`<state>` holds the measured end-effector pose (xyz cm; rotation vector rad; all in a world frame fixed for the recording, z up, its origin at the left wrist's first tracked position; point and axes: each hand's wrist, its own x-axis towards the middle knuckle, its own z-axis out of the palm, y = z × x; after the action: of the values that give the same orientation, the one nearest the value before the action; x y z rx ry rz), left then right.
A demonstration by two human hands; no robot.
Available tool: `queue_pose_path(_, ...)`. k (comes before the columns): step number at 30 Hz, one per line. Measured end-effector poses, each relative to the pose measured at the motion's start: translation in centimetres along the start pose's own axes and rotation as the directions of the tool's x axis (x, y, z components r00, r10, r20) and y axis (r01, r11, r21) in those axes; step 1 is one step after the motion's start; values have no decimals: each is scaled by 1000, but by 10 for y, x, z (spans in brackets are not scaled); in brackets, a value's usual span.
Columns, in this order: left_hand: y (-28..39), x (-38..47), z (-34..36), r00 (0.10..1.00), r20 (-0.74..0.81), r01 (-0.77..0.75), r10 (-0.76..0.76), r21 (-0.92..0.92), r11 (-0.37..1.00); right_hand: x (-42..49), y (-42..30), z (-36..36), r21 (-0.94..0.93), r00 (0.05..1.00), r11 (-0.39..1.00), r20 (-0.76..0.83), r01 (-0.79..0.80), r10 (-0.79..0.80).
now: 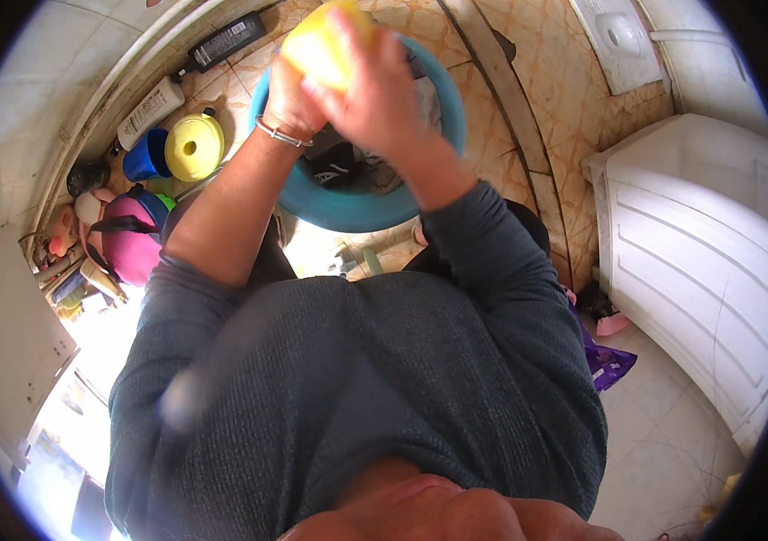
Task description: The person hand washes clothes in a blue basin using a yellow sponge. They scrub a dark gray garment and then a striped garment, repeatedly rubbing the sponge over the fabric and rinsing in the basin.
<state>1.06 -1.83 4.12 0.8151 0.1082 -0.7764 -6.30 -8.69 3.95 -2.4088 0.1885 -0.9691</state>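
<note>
Both of my hands are raised over the far part of a teal plastic basin. My left hand, with a silver bangle at its wrist, presses against the lower left side of a bright yellow item. My right hand grips the same item from the right, its fingers blurred by motion. Overexposure and blur leave it unsettled whether the yellow item is a cloth or something firmer. Inside the basin lie dark and grey fabrics, partly hidden by my hands and forearms.
Along the left wall are a black bottle, a white bottle, a blue cup, a yellow round container and a pink bag. A raised sill runs right of the basin. A white ribbed cabinet stands farther right.
</note>
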Motion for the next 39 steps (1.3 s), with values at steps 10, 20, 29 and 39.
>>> queue_pose_path(10, 5, -4, 4, 1000, 24, -3, 2, 42, 999, -2, 22, -1, 133, 992, 985, -60, -105, 114)
queue_pose_path(20, 18, -2, 11, 994, 108, 25, -17, -75, 997, 12, 46, 0, 447, 933, 858, -122, -253, 339)
queue_pose_path(29, 48, 13, -12, 922, 385, 163, -36, -302, 939, 0, 82, -20, 798, 477, -100, 451, -594, 754)
queue_pose_path(39, 52, 17, -28, 911, 409, 236, -54, -408, 882, -17, 101, -21, -101, 510, 563, 319, -820, 799)
